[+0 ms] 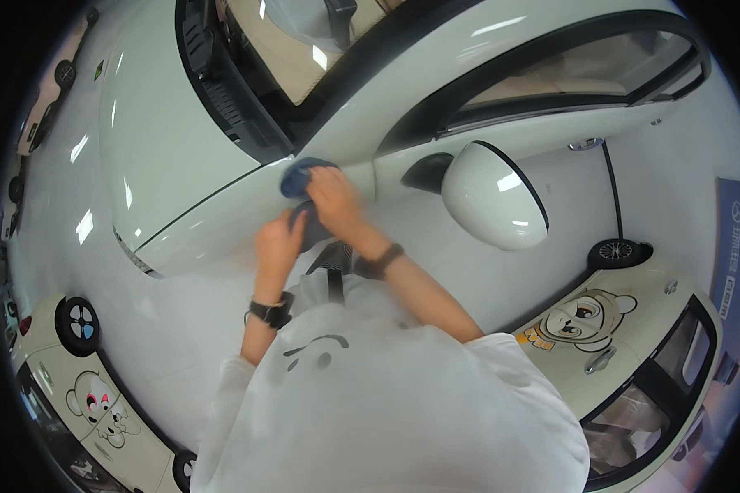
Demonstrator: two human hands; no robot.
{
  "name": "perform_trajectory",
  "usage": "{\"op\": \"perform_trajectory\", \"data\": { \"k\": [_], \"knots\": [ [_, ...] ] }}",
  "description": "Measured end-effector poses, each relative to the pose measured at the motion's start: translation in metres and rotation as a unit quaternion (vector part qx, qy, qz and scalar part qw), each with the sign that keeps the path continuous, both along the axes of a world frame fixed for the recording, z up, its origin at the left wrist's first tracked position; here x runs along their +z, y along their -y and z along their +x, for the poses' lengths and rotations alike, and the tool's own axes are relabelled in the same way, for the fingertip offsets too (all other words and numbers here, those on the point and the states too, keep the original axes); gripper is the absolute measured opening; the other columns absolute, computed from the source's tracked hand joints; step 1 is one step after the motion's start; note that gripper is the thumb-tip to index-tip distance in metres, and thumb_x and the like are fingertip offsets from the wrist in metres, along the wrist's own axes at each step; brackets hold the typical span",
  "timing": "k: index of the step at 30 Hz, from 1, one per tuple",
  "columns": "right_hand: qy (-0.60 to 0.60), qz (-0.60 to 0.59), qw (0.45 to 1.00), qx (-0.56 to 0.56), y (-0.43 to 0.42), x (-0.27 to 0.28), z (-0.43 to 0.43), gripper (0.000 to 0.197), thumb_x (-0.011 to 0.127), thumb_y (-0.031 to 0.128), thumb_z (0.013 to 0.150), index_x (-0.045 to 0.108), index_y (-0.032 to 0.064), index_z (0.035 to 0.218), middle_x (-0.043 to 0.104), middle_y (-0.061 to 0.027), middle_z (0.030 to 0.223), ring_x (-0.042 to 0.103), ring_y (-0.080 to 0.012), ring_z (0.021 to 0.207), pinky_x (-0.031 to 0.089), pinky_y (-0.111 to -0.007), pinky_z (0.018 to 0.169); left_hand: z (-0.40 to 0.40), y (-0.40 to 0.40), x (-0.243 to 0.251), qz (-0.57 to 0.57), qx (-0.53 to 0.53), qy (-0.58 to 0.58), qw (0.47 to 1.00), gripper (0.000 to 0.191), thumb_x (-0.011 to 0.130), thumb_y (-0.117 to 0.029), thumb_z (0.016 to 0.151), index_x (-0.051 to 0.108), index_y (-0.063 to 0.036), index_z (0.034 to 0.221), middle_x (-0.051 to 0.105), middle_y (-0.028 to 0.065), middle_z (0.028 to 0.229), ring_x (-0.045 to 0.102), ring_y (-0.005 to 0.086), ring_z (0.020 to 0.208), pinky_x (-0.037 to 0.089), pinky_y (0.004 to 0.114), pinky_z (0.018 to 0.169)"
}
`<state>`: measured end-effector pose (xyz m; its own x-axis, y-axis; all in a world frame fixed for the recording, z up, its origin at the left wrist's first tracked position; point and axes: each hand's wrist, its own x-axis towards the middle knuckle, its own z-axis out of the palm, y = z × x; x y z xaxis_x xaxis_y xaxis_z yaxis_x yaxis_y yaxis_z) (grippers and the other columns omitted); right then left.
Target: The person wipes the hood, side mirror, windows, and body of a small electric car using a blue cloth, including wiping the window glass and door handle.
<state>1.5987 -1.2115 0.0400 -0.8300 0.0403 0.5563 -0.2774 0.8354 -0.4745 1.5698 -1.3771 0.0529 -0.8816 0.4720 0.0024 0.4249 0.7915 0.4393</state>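
Note:
A blue cloth is bunched between my two hands beside the front fender of a pale car, close to the rear corner of its hood. My right hand grips the upper part of the cloth, fingers bent over it. Lower down, my left hand pinches a hanging fold with its thumb. Both hands look slightly blurred. Whether the cloth touches the paint, I cannot tell. Each wrist wears a dark band.
A rounded white side mirror juts out to the right of my hands. Behind it runs the car's door window. Cars with cartoon decals stand at lower left and lower right. A blue banner bearing writing is at far right.

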Motion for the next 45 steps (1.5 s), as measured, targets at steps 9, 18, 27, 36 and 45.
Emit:
{"op": "perform_trajectory", "data": {
  "k": [9, 18, 27, 36, 45],
  "knots": [
    [0.105, -0.107, 0.983, -0.102, -0.065, -0.056, 0.096, 0.038, 0.055, -0.006, 0.076, 0.059, -0.0073, 0.113, 0.056, -0.0246, 0.127, 0.050, -0.0403, 0.125, 0.039, -0.046, 0.107, 0.019, -0.083, 0.003, 0.077, -0.194, 0.092, 0.974, 0.032, 0.070, -0.033, 0.084, 0.068, -0.0012, 0.084, 0.066, 0.0214, 0.073, 0.063, 0.0419, 0.068, 0.050, 0.048, 0.061],
    [-0.003, -0.060, 0.998, -0.037, 0.009, 0.017, -0.002, 0.036, 0.061, 0.000, 0.077, 0.060, -0.0048, 0.113, 0.056, -0.0257, 0.126, 0.053, -0.0404, 0.120, 0.043, -0.047, 0.103, -0.027, 0.063, 0.007, 0.205, 0.105, 0.251, 0.940, 0.039, 0.066, -0.036, 0.093, 0.065, 0.0026, 0.100, 0.065, 0.0123, 0.082, 0.057, 0.0179, 0.074, 0.046, 0.033, 0.068],
    [-0.109, 0.092, 0.969, 0.200, 0.194, 0.004, -0.123, 0.030, 0.057, 0.015, 0.086, 0.063, -0.0010, 0.110, 0.060, -0.0143, 0.126, 0.054, -0.0275, 0.123, 0.039, -0.039, 0.110, 0.014, 0.183, -0.029, 0.326, 0.386, 0.183, 0.843, 0.046, 0.053, -0.037, 0.101, 0.062, 0.0076, 0.100, 0.065, 0.0102, 0.089, 0.055, 0.0170, 0.083, 0.045, 0.030, 0.079],
    [-0.101, 0.262, 0.923, 0.264, 0.188, -0.021, -0.101, 0.036, 0.051, 0.020, 0.092, 0.057, 0.0064, 0.125, 0.055, -0.0030, 0.135, 0.046, -0.0177, 0.131, 0.031, -0.033, 0.115, -0.015, 0.241, -0.072, 0.276, 0.399, 0.456, 0.746, 0.058, 0.055, -0.053, 0.097, 0.059, -0.0009, 0.122, 0.065, 0.0061, 0.104, 0.062, 0.0148, 0.089, 0.051, 0.029, 0.069],
    [-0.006, 0.207, 0.943, 0.261, 0.069, -0.095, 0.012, 0.035, 0.049, 0.015, 0.093, 0.056, 0.0079, 0.126, 0.054, -0.0028, 0.136, 0.046, -0.0174, 0.133, 0.029, -0.037, 0.118, -0.002, 0.129, -0.136, 0.310, 0.237, 0.689, 0.611, 0.040, 0.055, -0.045, 0.099, 0.056, -0.0158, 0.127, 0.063, 0.0020, 0.119, 0.064, 0.0138, 0.101, 0.056, 0.028, 0.078]
  ]
}}
